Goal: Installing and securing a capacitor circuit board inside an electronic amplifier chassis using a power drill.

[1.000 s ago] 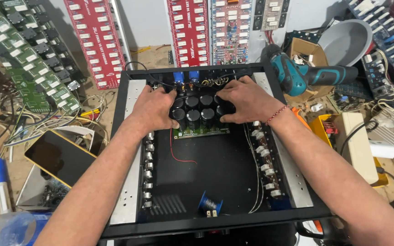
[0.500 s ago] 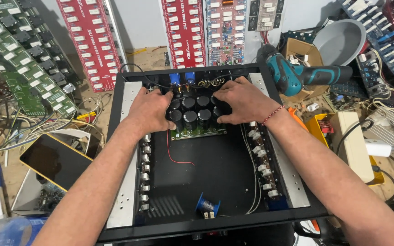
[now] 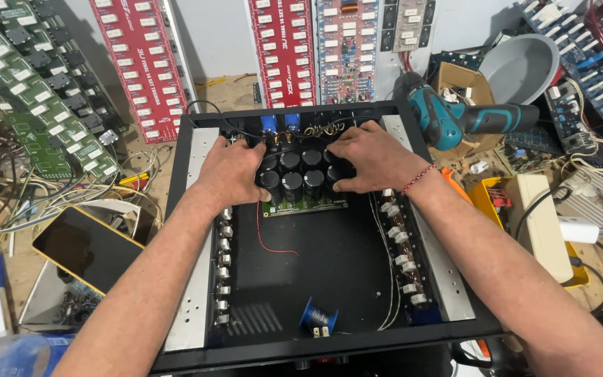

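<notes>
At twelve o'clock inside the black chassis (image 3: pixel 329 279), the capacitor board (image 3: pixel 303 183) sits low on the floor, apparently placed but not yet fastened, with the left hand (image 3: pixel 230 167) and right hand (image 3: pixel 371 157) clamped on its two sides, red wire (image 3: pixel 268 237) loose.

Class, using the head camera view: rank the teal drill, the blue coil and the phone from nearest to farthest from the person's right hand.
From the right hand:
1. Teal drill, just right of it, beyond the black case's edge.
2. Blue coil, at the near end of the case floor.
3. Phone, far left, outside the case on the bench.
</notes>
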